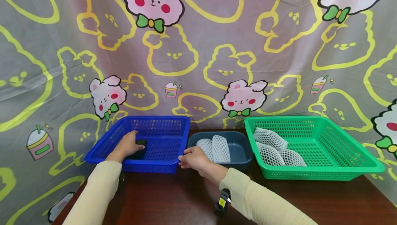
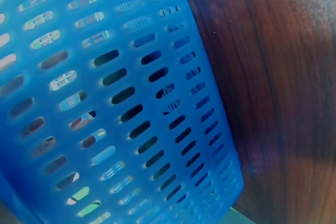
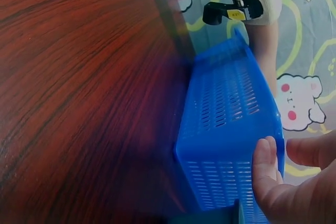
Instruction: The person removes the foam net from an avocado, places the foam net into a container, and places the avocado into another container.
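My left hand (image 1: 125,146) reaches over the front left of the blue basket (image 1: 164,147) and grips a dark green, rounded object (image 1: 141,143) inside it. The palm and fingers hide much of that object, and its kind is unclear. At the basket's front right corner, my right hand (image 1: 196,159) pinches the rim. The right wrist view shows the right hand (image 3: 299,182) with thumb and fingers on either side of the blue basket's edge (image 3: 226,93). Only the perforated wall of the basket (image 2: 152,98) and the table appear in the left wrist view; the left hand is hidden there.
A dark grey-blue basin (image 1: 240,149) beside the blue basket holds two white foam net sleeves (image 1: 221,149). Farther right stands a green basket (image 1: 322,149) with three net-covered items (image 1: 270,154). All sit on a brown wooden table (image 1: 164,197) before a patterned curtain (image 1: 198,59).
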`<state>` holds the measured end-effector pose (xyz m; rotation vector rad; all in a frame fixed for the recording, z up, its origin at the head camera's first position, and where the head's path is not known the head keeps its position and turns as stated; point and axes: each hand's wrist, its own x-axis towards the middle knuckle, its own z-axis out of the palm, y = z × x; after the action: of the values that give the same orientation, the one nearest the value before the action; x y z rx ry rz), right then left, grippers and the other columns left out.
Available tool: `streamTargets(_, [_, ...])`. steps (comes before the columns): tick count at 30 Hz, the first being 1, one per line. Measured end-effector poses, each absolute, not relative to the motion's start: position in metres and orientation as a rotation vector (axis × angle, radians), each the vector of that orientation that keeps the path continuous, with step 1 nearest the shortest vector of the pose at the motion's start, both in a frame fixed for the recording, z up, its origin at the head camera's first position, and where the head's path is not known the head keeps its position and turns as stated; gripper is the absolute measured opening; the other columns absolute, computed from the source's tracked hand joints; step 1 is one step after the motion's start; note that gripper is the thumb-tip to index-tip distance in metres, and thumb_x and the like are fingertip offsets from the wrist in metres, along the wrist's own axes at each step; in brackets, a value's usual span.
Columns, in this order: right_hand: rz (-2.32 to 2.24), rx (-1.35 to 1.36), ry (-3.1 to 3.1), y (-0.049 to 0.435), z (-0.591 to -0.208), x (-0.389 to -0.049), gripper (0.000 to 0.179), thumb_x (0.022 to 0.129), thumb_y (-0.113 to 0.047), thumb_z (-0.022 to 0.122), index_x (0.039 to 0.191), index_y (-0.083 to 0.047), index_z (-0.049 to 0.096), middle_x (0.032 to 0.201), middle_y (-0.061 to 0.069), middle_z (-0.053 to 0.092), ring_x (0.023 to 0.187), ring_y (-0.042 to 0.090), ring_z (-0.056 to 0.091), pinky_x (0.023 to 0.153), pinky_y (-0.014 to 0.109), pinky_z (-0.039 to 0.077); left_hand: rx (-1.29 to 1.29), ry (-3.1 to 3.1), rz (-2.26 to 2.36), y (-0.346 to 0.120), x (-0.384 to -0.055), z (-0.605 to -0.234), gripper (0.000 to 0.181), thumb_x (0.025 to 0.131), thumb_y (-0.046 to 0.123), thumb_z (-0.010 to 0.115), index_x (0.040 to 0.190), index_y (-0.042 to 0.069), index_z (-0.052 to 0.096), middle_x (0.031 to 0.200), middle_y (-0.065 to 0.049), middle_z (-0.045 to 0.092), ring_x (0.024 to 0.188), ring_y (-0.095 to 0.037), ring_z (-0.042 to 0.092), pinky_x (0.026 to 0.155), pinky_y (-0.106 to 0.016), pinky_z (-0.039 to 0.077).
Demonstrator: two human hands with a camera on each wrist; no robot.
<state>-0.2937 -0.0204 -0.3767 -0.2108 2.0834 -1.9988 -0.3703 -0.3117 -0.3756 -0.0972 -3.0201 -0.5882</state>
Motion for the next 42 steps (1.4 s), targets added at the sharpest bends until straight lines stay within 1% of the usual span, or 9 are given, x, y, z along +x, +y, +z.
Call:
streamTargets(6, [-1.978, -0.276, 2.078, -0.011, -0.372, -0.29, 0.035, 0.09, 0.004, 0.061, 0.118, 0.021, 0.048, 0.088, 0.022, 0.067, 0.08, 0.029, 0.068, 0.07, 0.037, 0.058, -0.118, -2.99, -0.606, -0.31, -0.365, -0.373, 0.074, 0.086, 0.017, 0.074, 0.138, -0.016, 0.034, 0.137, -0.041, 0.036, 0.125, -0.054, 0.036, 0.099, -0.062, 0.034])
streamTargets(9, [-1.958, -0.318, 2.086, -0.004, -0.369, -0.288, 0.038, 0.09, 0.004, 0.062, 0.119, 0.021, 0.047, 0.087, 0.022, 0.068, 0.083, 0.032, 0.068, 0.071, 0.038, 0.057, -0.134, -2.973, -0.609, -0.309, -0.363, -0.373, 0.073, 0.086, 0.018, 0.074, 0.137, -0.016, 0.035, 0.137, -0.04, 0.037, 0.125, -0.054, 0.036, 0.1, -0.062, 0.034])
streamTargets(16, [-1.863, -0.39, 2.191, 0.014, -0.36, -0.286, 0.037, 0.091, 0.0, 0.064, 0.12, 0.018, 0.05, 0.085, 0.015, 0.067, 0.08, 0.028, 0.067, 0.073, 0.039, 0.057, -0.217, -2.904, -0.6, -0.303, -0.356, -0.368, 0.071, 0.085, 0.018, 0.074, 0.135, -0.017, 0.038, 0.135, -0.039, 0.041, 0.125, -0.053, 0.037, 0.102, -0.061, 0.032])
streamTargets(20, [-1.823, -0.386, 2.241, 0.026, -0.354, -0.285, 0.033, 0.092, -0.004, 0.065, 0.118, 0.012, 0.054, 0.091, 0.017, 0.067, 0.084, 0.03, 0.067, 0.075, 0.039, 0.057, -0.247, -2.883, -0.629, -0.298, -0.351, -0.364, 0.07, 0.086, 0.019, 0.073, 0.136, -0.015, 0.039, 0.136, -0.037, 0.042, 0.127, -0.052, 0.037, 0.102, -0.06, 0.032])
streamTargets(25, [-1.789, -0.355, 2.289, 0.04, -0.348, -0.284, 0.034, 0.092, -0.008, 0.066, 0.119, 0.01, 0.055, 0.096, 0.019, 0.067, 0.089, 0.033, 0.067, 0.079, 0.04, 0.056, -0.284, -2.859, -0.654, -0.29, -0.346, -0.362, 0.07, 0.086, 0.022, 0.074, 0.137, -0.013, 0.04, 0.137, -0.035, 0.043, 0.127, -0.05, 0.038, 0.102, -0.059, 0.033])
streamTargets(28, [-1.741, -0.336, 2.35, 0.047, -0.347, -0.282, 0.033, 0.092, -0.01, 0.067, 0.117, 0.007, 0.057, 0.094, 0.016, 0.068, 0.086, 0.03, 0.067, 0.079, 0.039, 0.056, -0.295, -2.843, -0.672, -0.284, -0.342, -0.361, 0.071, 0.086, 0.022, 0.074, 0.138, -0.012, 0.04, 0.137, -0.034, 0.043, 0.128, -0.049, 0.038, 0.102, -0.059, 0.033])
streamTargets(33, [-1.688, -0.312, 2.426, 0.061, -0.346, -0.28, 0.034, 0.091, -0.015, 0.07, 0.117, 0.004, 0.059, 0.091, 0.01, 0.067, 0.084, 0.028, 0.067, 0.081, 0.042, 0.055, -0.334, -2.804, -0.707, -0.269, -0.334, -0.358, 0.071, 0.086, 0.023, 0.075, 0.139, -0.009, 0.041, 0.136, -0.031, 0.046, 0.125, -0.047, 0.043, 0.099, -0.059, 0.037])
streamTargets(37, [-1.681, -0.291, 2.471, 0.072, -0.342, -0.278, 0.031, 0.09, -0.014, 0.07, 0.116, 0.001, 0.061, 0.091, 0.008, 0.067, 0.085, 0.029, 0.067, 0.081, 0.043, 0.055, -0.369, -2.775, -0.744, -0.256, -0.33, -0.356, 0.07, 0.086, 0.025, 0.075, 0.14, -0.006, 0.041, 0.136, -0.029, 0.047, 0.122, -0.045, 0.046, 0.096, -0.059, 0.04])
streamTargets(42, [-1.678, -0.284, 2.526, 0.085, -0.337, -0.276, 0.03, 0.09, -0.01, 0.069, 0.116, 0.002, 0.062, 0.09, 0.008, 0.067, 0.085, 0.03, 0.066, 0.079, 0.043, 0.056, -0.437, -2.734, -0.801, -0.237, -0.324, -0.352, 0.069, 0.085, 0.024, 0.077, 0.139, -0.004, 0.045, 0.133, -0.025, 0.051, 0.121, -0.042, 0.049, 0.094, -0.056, 0.043])
